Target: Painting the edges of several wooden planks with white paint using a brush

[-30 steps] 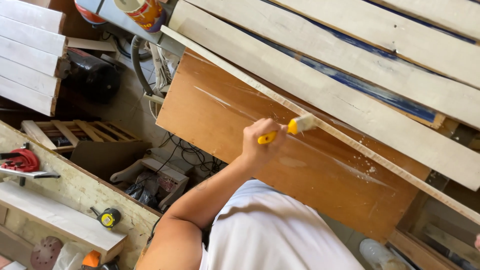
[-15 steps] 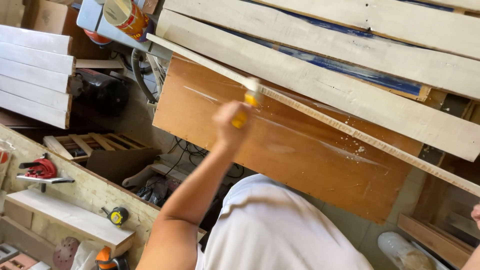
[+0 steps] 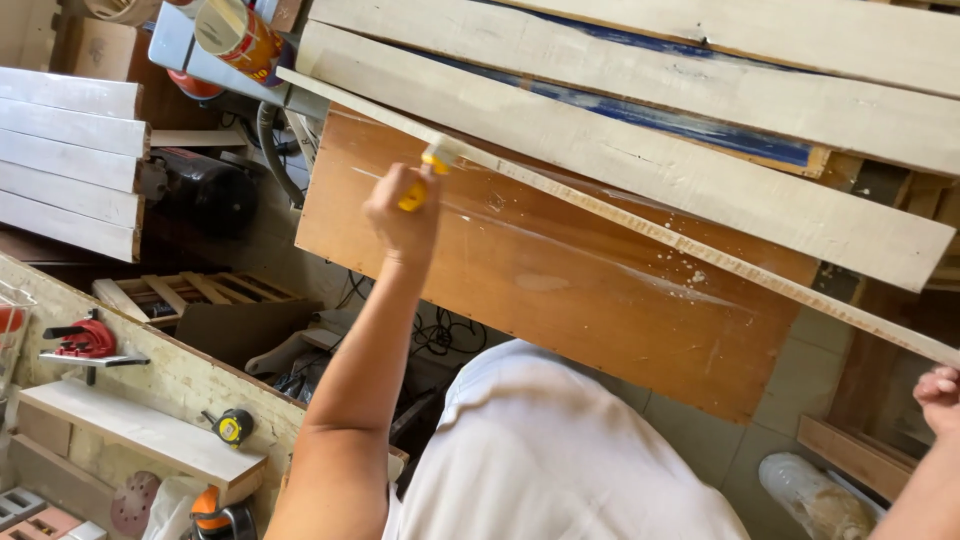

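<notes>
My left hand [image 3: 400, 215] is shut on a small brush [image 3: 428, 170] with a yellow handle. Its pale bristles rest against a long thin wooden strip [image 3: 640, 228], close to the strip's left end. The strip runs diagonally down to the right over a brown board [image 3: 560, 290] with white specks and smears on it. At the right edge my right hand [image 3: 940, 398] shows only in part, fingers curled, just below the strip's lower end. Whether it grips the strip is hidden.
Pale planks [image 3: 640, 150], one with blue paint, lie behind the strip. A stack of white slats [image 3: 65, 160] sits at left, with a can [image 3: 238, 40] above it. A red clamp [image 3: 85, 340] and a yellow tape measure [image 3: 232, 428] lie on the lower-left workbench [image 3: 150, 375].
My left hand has slid the brush leftward and upward along the strip, from near its middle to its left end. My right hand has come into view at the right edge.
</notes>
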